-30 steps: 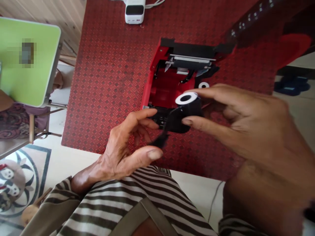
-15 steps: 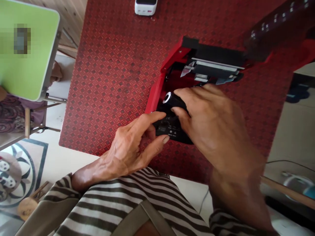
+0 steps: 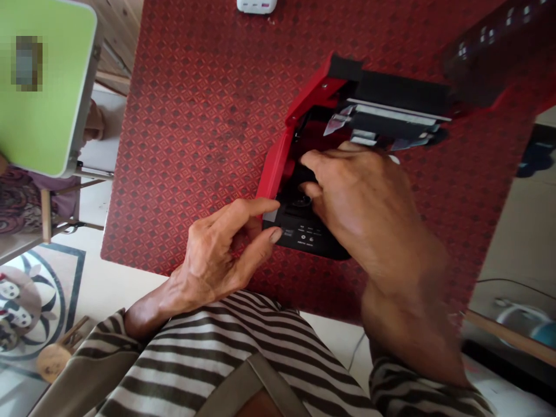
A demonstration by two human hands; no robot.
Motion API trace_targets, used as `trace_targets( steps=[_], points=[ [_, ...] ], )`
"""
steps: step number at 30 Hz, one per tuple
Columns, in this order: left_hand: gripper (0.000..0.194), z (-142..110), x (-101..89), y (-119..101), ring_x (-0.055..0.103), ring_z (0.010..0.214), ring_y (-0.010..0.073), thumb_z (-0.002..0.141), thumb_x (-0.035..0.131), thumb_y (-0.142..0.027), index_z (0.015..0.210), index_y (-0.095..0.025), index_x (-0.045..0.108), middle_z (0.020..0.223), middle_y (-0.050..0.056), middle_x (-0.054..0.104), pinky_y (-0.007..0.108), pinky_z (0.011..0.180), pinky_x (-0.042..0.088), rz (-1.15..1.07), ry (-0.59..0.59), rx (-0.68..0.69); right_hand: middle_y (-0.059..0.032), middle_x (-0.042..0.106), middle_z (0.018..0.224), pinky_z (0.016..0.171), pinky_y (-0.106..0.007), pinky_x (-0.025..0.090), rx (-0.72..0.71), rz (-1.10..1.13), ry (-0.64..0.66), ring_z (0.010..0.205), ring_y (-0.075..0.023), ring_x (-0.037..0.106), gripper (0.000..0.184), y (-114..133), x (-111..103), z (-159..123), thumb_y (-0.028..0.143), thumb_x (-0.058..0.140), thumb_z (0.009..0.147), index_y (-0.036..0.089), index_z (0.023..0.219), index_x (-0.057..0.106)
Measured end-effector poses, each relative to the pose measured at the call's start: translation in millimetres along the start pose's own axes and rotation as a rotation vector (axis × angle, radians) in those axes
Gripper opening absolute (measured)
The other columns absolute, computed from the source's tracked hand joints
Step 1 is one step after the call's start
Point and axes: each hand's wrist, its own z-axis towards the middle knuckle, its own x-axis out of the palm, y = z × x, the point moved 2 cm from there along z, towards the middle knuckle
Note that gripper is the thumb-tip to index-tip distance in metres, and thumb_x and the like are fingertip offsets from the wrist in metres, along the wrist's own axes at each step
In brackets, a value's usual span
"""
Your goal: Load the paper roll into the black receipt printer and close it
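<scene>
An opened red-and-black machine (image 3: 272, 165) that looks like a label printer lies on the red patterned table, its black control panel (image 3: 304, 238) towards me. My right hand (image 3: 360, 191) reaches into its cavity, fingers curled over a black roll (image 3: 304, 174) that is mostly hidden beneath them. A small white end (image 3: 394, 159) shows past the knuckles. At the panel's left corner is my left hand (image 3: 226, 243), thumb and index finger apart, their tips at the corner. A black roller unit (image 3: 386, 123) with a metal strip and clear plastic flaps sits behind my right hand.
A dark glossy cover (image 3: 490, 55) stretches to the upper right. On the red table (image 3: 195, 116) a white device (image 3: 256, 6) lies at the far edge. Left of the table stand a green-topped table (image 3: 56, 127) and a seated person's patterned clothing (image 3: 26, 202).
My right hand has sunk the black roll deeper into the machine; its white-ringed end is out of sight. My left hand has shifted slightly left, off the roll's side to the panel corner.
</scene>
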Motion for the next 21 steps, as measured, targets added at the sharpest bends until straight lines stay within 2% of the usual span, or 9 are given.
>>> trace_targets(
  steps=[4,7,11,14,17,21],
  points=[
    [0.018,1,-1.9,1,0.062,0.060,0.0093,0.120,0.086,-0.022,0.137,-0.026,0.088,0.084,-0.006,0.081,0.023,0.059,0.055,0.004,-0.019,0.008,-0.0112,0.085,0.101,0.096,-0.051,0.068,0.013,0.045,-0.010,0.101,-0.0376,0.086,0.030,3,1,-2,0.002,0.063,0.105,0.028,0.106,0.078],
    [0.020,0,-1.5,2,0.061,0.059,0.0085,0.119,0.086,-0.019,0.138,-0.026,0.087,0.082,-0.007,0.079,0.022,0.058,0.053,0.005,-0.023,0.025,-0.0120,0.090,0.112,0.110,-0.056,0.072,-0.031,0.100,-0.116,0.114,-0.0389,0.090,0.042,4,-7,-17,-0.001,0.056,0.109,0.025,0.121,0.086],
    [0.019,0,-0.9,5,0.062,0.059,0.0080,0.119,0.087,-0.020,0.138,-0.026,0.087,0.085,-0.006,0.082,0.022,0.057,0.052,-0.002,-0.029,0.040,-0.0062,0.098,0.137,0.121,-0.054,0.076,-0.196,0.316,-0.174,0.128,-0.0354,0.094,0.043,1,-26,-43,0.014,0.061,0.124,0.034,0.149,0.090],
    [0.019,1,-1.8,5,0.063,0.059,0.0090,0.119,0.088,-0.020,0.137,-0.027,0.087,0.087,-0.006,0.083,0.023,0.056,0.054,0.008,-0.031,0.029,-0.0028,0.095,0.158,0.127,-0.056,0.076,-0.287,0.428,-0.166,0.144,-0.0362,0.092,0.041,0,-29,-53,0.025,0.074,0.124,0.039,0.159,0.089],
    [0.020,2,-2.7,4,0.064,0.059,0.0097,0.120,0.086,-0.019,0.138,-0.027,0.087,0.087,-0.006,0.084,0.024,0.057,0.057,0.018,-0.011,0.035,-0.0017,0.097,0.151,0.123,-0.057,0.078,-0.285,0.460,-0.177,0.139,-0.0356,0.093,0.041,-1,-20,-53,0.022,0.076,0.121,0.041,0.154,0.092],
    [0.021,5,-1.0,7,0.071,0.070,0.0129,0.122,0.084,-0.022,0.142,-0.026,0.087,0.091,-0.003,0.085,0.027,0.070,0.067,0.079,-0.008,0.108,-0.0017,0.099,0.130,0.109,-0.055,0.079,-0.245,0.466,-0.216,0.118,-0.0329,0.094,0.038,0,-10,-48,0.021,0.070,0.124,0.042,0.137,0.098]
  ],
)
